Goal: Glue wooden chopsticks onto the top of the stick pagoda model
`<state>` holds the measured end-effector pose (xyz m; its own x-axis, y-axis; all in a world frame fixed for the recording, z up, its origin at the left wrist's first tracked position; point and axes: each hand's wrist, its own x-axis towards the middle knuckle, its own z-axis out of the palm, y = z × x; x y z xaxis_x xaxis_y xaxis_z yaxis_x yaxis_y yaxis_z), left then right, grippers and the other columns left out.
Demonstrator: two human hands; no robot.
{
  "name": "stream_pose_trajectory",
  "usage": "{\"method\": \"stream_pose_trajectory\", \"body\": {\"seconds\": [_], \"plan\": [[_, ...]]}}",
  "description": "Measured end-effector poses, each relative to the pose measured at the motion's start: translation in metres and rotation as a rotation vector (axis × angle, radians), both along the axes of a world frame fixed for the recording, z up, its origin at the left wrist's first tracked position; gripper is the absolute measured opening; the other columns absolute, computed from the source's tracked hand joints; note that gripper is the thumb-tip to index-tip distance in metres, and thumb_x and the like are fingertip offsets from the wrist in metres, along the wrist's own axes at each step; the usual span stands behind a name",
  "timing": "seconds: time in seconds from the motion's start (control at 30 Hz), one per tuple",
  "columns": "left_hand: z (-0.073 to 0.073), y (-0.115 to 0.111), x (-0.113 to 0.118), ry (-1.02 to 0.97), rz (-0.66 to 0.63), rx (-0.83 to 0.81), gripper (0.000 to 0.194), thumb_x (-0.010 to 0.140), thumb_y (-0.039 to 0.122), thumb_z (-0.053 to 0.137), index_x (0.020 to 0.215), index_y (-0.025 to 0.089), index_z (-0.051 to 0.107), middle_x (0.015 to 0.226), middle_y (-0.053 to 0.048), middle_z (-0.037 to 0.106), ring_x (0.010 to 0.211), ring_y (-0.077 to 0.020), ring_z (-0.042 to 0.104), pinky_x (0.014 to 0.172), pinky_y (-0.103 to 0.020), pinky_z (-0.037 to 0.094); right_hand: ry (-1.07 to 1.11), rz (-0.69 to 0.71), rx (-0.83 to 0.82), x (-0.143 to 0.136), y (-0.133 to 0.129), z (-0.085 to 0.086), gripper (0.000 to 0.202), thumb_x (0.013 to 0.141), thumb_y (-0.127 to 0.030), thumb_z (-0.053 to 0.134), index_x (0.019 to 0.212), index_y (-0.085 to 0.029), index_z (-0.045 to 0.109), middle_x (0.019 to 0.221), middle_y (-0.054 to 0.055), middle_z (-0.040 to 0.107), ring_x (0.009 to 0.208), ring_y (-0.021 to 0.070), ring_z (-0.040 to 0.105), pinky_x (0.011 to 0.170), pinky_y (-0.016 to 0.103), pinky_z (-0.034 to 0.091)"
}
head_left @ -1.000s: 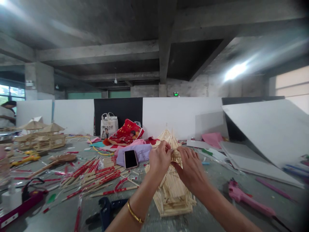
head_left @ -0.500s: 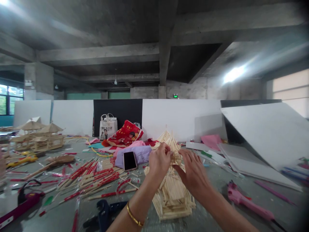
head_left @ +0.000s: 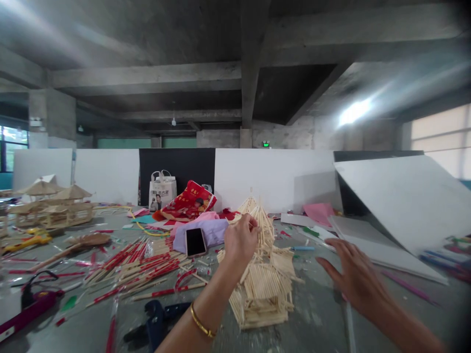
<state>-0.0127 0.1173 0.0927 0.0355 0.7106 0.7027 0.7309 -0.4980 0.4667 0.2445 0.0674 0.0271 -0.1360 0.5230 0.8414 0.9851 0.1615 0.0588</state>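
Observation:
A pavilion model of thin wooden sticks [head_left: 265, 284] stands on the table in front of me, with a pointed stick-frame roof [head_left: 265, 228] at its far end. My left hand [head_left: 241, 241] is beside that roof, thumb and fingers pinched together. What sits in the pinch, if anything, is too small to make out. My right hand [head_left: 355, 272] is apart from the model, over the table to its right, fingers stretched and thumb spread, holding nothing visible. The pink glue gun seen earlier on that side is hidden now. A pale translucent strip [head_left: 350, 326] shows below this hand.
Red-wrapped sticks [head_left: 147, 269] lie scattered on the left. A phone [head_left: 195, 242] rests on purple cloth [head_left: 217, 232]. Dark blue cutters [head_left: 156, 321] lie near the front. Finished pavilion models [head_left: 59, 206] stand far left. White boards [head_left: 401, 206] lean at the right.
My right hand has left the model and moved right, over where the pink glue gun lay. My left hand stays pinched by the pointed roof. The view has shifted slightly.

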Motion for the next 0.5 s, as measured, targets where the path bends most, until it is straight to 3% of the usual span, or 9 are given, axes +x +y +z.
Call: {"method": "stream_pose_trajectory", "body": {"seconds": [0.13, 0.37, 0.43, 0.5], "plan": [[0.001, 0.000, 0.000, 0.002, -0.004, -0.010, 0.008, 0.070, 0.028, 0.060, 0.073, 0.024, 0.054, 0.067, 0.004, 0.064, 0.067, -0.0130, 0.059, 0.060, -0.021, 0.035, 0.075, -0.064, -0.158, 0.045, -0.011, -0.021, 0.035, 0.079, -0.043, 0.043, 0.101, -0.016, 0.047, 0.101, 0.014, 0.055, 0.095, 0.0286, 0.052, 0.080, 0.043, 0.041], [0.003, -0.002, 0.000, 0.023, 0.005, -0.023, 0.007, 0.070, 0.028, 0.060, 0.073, 0.024, 0.054, 0.067, 0.004, 0.064, 0.067, -0.0130, 0.059, 0.061, -0.021, 0.037, 0.220, -0.078, -0.381, 0.097, -0.031, -0.066, 0.025, 0.072, -0.043, 0.055, 0.086, -0.022, 0.055, 0.095, 0.017, 0.060, 0.086, 0.0272, 0.057, 0.076, 0.040, 0.041], [0.003, -0.002, 0.000, 0.033, 0.010, -0.025, 0.007, 0.070, 0.028, 0.060, 0.073, 0.024, 0.054, 0.067, 0.004, 0.064, 0.067, -0.0128, 0.059, 0.060, -0.021, 0.037, 0.202, -0.038, -0.414, 0.108, -0.030, -0.079, 0.023, 0.069, -0.041, 0.059, 0.083, -0.023, 0.057, 0.095, 0.017, 0.061, 0.085, 0.0268, 0.058, 0.076, 0.040, 0.041], [0.004, -0.002, 0.001, 0.043, 0.009, -0.025, 0.007, 0.071, 0.028, 0.060, 0.073, 0.024, 0.054, 0.067, 0.004, 0.064, 0.067, -0.0126, 0.059, 0.060, -0.021, 0.036, 0.232, -0.017, -0.322, 0.116, -0.029, -0.087, 0.021, 0.062, -0.033, 0.066, 0.081, -0.026, 0.061, 0.091, 0.013, 0.064, 0.083, 0.0249, 0.060, 0.075, 0.037, 0.042]]}}
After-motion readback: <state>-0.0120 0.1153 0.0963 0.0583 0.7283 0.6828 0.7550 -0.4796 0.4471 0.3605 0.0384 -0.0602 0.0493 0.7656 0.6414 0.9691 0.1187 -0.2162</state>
